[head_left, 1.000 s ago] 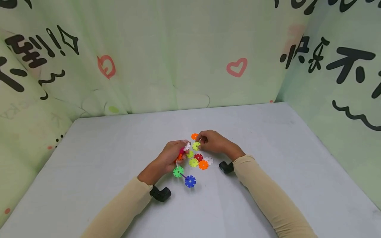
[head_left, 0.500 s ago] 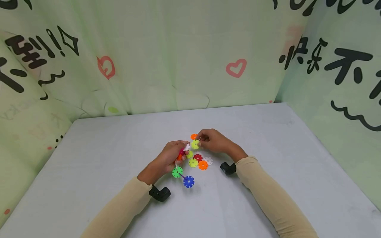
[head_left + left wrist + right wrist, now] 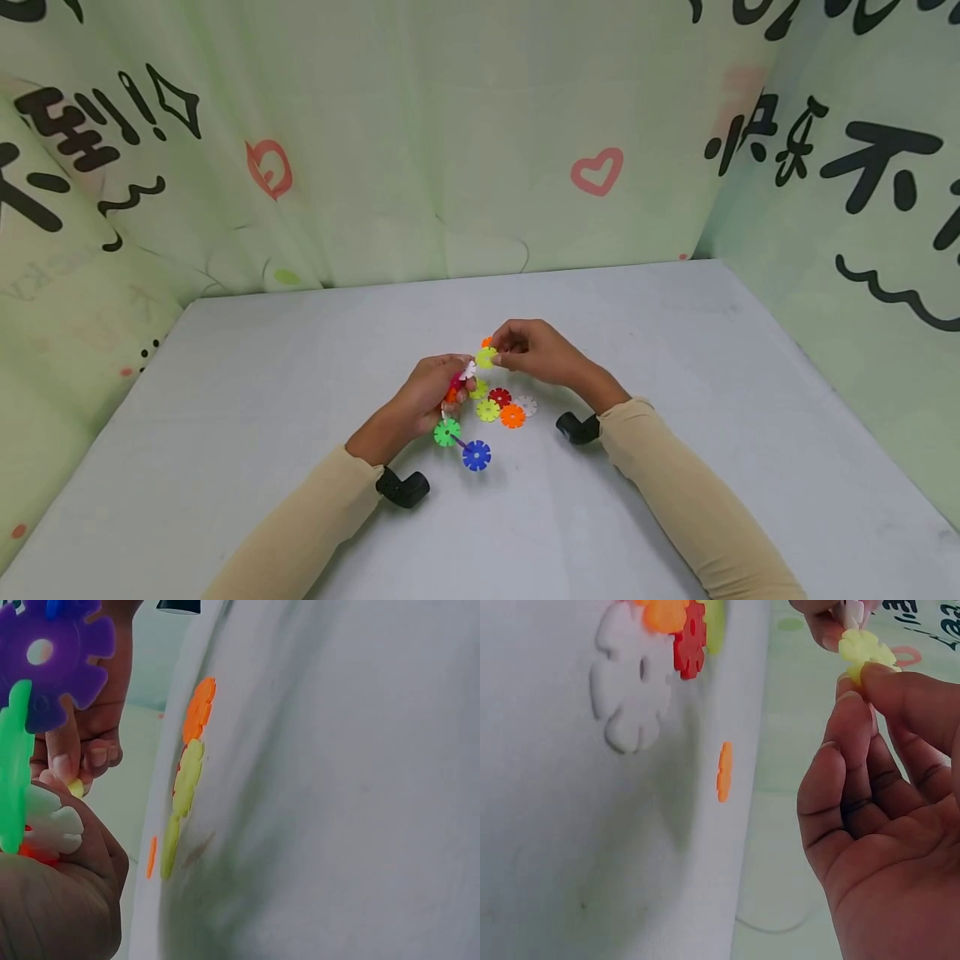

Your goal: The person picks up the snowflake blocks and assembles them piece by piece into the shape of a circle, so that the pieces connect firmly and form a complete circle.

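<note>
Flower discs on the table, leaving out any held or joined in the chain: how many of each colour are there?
Yellow discs: 2
Orange discs: 2
Red disc: 1
White disc: 1
Total: 6

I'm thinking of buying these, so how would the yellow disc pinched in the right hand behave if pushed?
The yellow disc is probably fairly stiff, since it looks unbent in the right hand. It's likely light for its size, being thin with a notched rim. It might pivot, as only its edge is pinched.
</note>
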Available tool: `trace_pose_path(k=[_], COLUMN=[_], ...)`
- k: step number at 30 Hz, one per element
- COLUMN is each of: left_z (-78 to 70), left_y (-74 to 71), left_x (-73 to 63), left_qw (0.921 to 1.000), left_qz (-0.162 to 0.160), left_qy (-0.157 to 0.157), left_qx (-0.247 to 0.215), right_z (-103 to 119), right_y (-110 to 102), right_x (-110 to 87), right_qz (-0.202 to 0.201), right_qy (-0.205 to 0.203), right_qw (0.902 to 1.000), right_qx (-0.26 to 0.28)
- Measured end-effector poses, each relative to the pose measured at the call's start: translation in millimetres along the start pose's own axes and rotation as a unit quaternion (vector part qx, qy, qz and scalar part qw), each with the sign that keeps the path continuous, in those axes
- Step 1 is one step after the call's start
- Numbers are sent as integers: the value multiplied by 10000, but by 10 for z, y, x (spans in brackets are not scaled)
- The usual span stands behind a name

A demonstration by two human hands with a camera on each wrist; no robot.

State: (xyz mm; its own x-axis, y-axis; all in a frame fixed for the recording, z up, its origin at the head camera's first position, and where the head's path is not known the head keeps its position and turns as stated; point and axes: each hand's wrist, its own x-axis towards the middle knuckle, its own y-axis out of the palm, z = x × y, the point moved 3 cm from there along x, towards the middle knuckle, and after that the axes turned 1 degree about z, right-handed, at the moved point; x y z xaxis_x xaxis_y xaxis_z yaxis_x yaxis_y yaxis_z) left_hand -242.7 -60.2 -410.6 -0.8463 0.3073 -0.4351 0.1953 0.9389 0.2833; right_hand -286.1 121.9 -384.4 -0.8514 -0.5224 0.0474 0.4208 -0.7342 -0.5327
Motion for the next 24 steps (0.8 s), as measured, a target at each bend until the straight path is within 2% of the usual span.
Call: trace_pose_path(k=[4,13,19,24], left_z=[2,-2,22,16], left_y=[7,-10,-52,-85], left_x=[0,-4,-8,-15], left_qw=[10000,10000,9999,9995], left_qz=[68,31,-28,-80], left_qy=[-37,-44,-98,-65], left_qx=[-40,-39,110,315], right_z=[26,88,69,63], right_y=[23,58,106,150], right_x=[-8,-37,-36,-30], right_qz=[-31,22,43,-26], right_qy=[-8,271,369,254], right_qw=[10000,9994,9990,9994], right_qx=[64,-226,-254,-250])
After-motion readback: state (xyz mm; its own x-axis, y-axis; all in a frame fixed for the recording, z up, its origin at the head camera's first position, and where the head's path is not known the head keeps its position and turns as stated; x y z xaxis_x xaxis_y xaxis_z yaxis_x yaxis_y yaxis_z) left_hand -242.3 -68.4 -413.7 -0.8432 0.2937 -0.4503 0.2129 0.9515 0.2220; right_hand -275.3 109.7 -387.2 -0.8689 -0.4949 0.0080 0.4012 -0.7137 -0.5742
